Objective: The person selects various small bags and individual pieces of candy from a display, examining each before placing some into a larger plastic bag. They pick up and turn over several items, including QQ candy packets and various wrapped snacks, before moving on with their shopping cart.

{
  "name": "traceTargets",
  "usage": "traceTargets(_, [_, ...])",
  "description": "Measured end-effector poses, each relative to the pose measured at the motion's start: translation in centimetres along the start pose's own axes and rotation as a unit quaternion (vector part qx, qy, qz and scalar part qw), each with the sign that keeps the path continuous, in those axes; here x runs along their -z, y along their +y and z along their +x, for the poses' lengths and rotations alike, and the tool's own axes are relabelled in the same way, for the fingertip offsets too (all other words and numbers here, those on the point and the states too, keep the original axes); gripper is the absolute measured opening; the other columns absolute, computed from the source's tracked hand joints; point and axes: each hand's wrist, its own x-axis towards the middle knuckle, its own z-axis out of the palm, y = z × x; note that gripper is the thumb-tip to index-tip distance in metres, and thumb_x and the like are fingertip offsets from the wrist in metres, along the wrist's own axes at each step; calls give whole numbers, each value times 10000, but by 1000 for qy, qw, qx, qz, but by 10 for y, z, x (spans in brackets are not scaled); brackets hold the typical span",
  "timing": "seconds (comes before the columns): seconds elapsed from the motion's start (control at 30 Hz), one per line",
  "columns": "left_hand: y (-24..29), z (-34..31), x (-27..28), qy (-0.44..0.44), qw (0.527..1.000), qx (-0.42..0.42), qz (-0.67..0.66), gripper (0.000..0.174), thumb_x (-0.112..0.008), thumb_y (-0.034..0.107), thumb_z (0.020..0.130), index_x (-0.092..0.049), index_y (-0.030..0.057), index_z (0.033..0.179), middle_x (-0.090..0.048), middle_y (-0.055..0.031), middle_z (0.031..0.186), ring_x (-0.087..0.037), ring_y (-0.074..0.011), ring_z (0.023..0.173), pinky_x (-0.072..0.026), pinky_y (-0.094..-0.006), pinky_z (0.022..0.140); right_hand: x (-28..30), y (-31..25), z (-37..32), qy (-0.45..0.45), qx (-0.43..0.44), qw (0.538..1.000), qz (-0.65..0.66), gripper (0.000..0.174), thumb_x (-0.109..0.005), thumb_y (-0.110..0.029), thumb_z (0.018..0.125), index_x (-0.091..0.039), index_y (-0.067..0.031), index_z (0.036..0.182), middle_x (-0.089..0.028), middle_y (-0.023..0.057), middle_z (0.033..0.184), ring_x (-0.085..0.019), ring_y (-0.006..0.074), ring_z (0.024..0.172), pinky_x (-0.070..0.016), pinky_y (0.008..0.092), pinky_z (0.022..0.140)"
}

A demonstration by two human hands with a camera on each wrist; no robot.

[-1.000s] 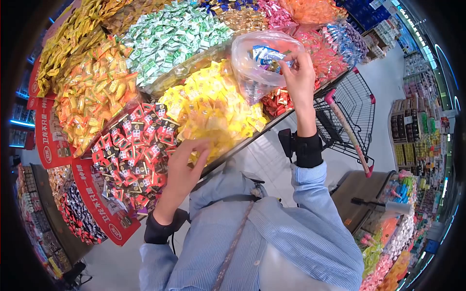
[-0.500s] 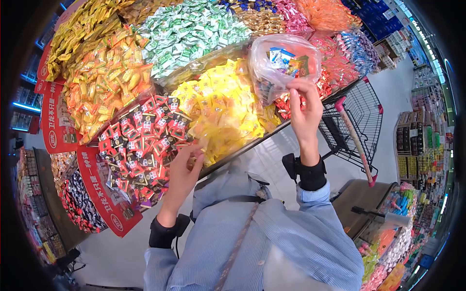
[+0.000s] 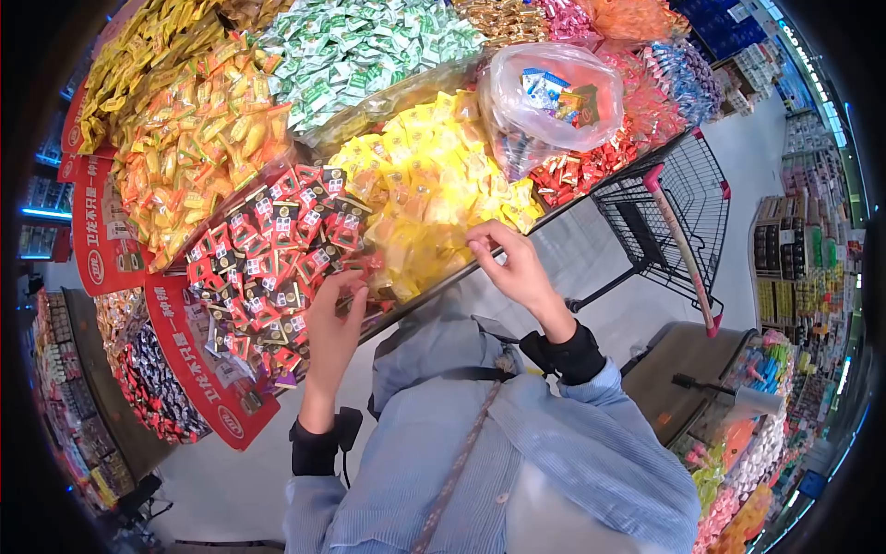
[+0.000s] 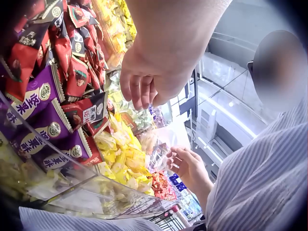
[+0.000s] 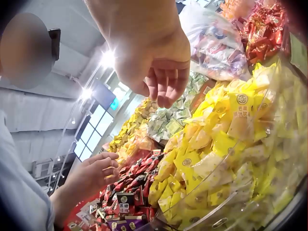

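Note:
My left hand hovers at the front of red-and-black wrapped sweets, fingers loosely bent with nothing between them. Over the near edge of the yellow-wrapped sweets is my right hand, its fingers hanging loosely and holding nothing. A clear plastic bag, mouth open, stands behind the yellow heap, apart from both hands. Blue-and-white packets and a few other wrapped pieces show inside it. The right wrist view shows the yellow packets close below the right hand.
Purple packets lie beside the red ones, behind a clear plastic divider. Orange and green-and-white sweets fill the bins farther back. A shopping cart stands to the right, and a red sign strip edges the left side.
My right hand has left the plastic bag's rim and come down and left to the yellow sweets' near edge. The left hand has drawn back from the yellow sweets to the red-and-black ones.

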Motion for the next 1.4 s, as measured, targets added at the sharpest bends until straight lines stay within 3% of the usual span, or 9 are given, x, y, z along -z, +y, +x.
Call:
traceTargets(0.2, [3,-1,3,-10,998,55,-29,190,-565,22,773,-555,37,962,-591,-45,788,-571,-118,768,-440,-215,610,-23,-6,-3,-19,-16,1000,8,92,-538,-56,802,-542,-13,884,-542,44,739,-523,125,674,-427,241,611])
traceTargets(0.33, [-11,8,-3,-8,999,-32,-28,203,-570,11,759,-550,28,960,-580,-51,817,-564,-124,748,-438,-225,637,-39,-9,-8,-20,-42,998,36,94,-537,-54,803,-538,-13,887,-541,42,740,-523,126,673,-427,242,611])
traceTargets(0.53, [-10,13,-6,-69,996,-26,-40,189,-555,1,765,-547,5,954,-586,-71,821,-567,-126,761,-437,-229,682,-52,-18,-24,-22,-86,996,11,105,-535,-59,805,-548,-12,899,-551,53,727,-538,133,684,-432,246,614])
traceTargets(0.73, [-11,12,13,-49,995,-63,-61,180,-556,2,767,-552,11,947,-592,-66,807,-569,-124,751,-440,-234,687,-73,5,-42,-23,-80,997,-6,105,-533,-73,810,-552,-10,892,-566,58,740,-548,142,686,-443,258,621])
traceTargets(0.9, [-20,7,30,-10,998,-34,-45,173,-551,0,770,-553,11,943,-597,-60,803,-570,-116,748,-438,-232,695,-83,-4,-43,-13,-91,996,18,98,-526,-74,810,-541,-8,882,-561,64,737,-538,144,662,-436,261,610])
traceTargets(1.4, [-34,-17,24,-33,998,-5,-55,171,-569,34,762,-551,25,932,-581,-80,801,-573,-149,734,-444,-252,666,-85,-10,-59,-27,-100,994,19,119,-524,-79,816,-556,-4,903,-585,65,783,-558,143,698,-446,260,630])
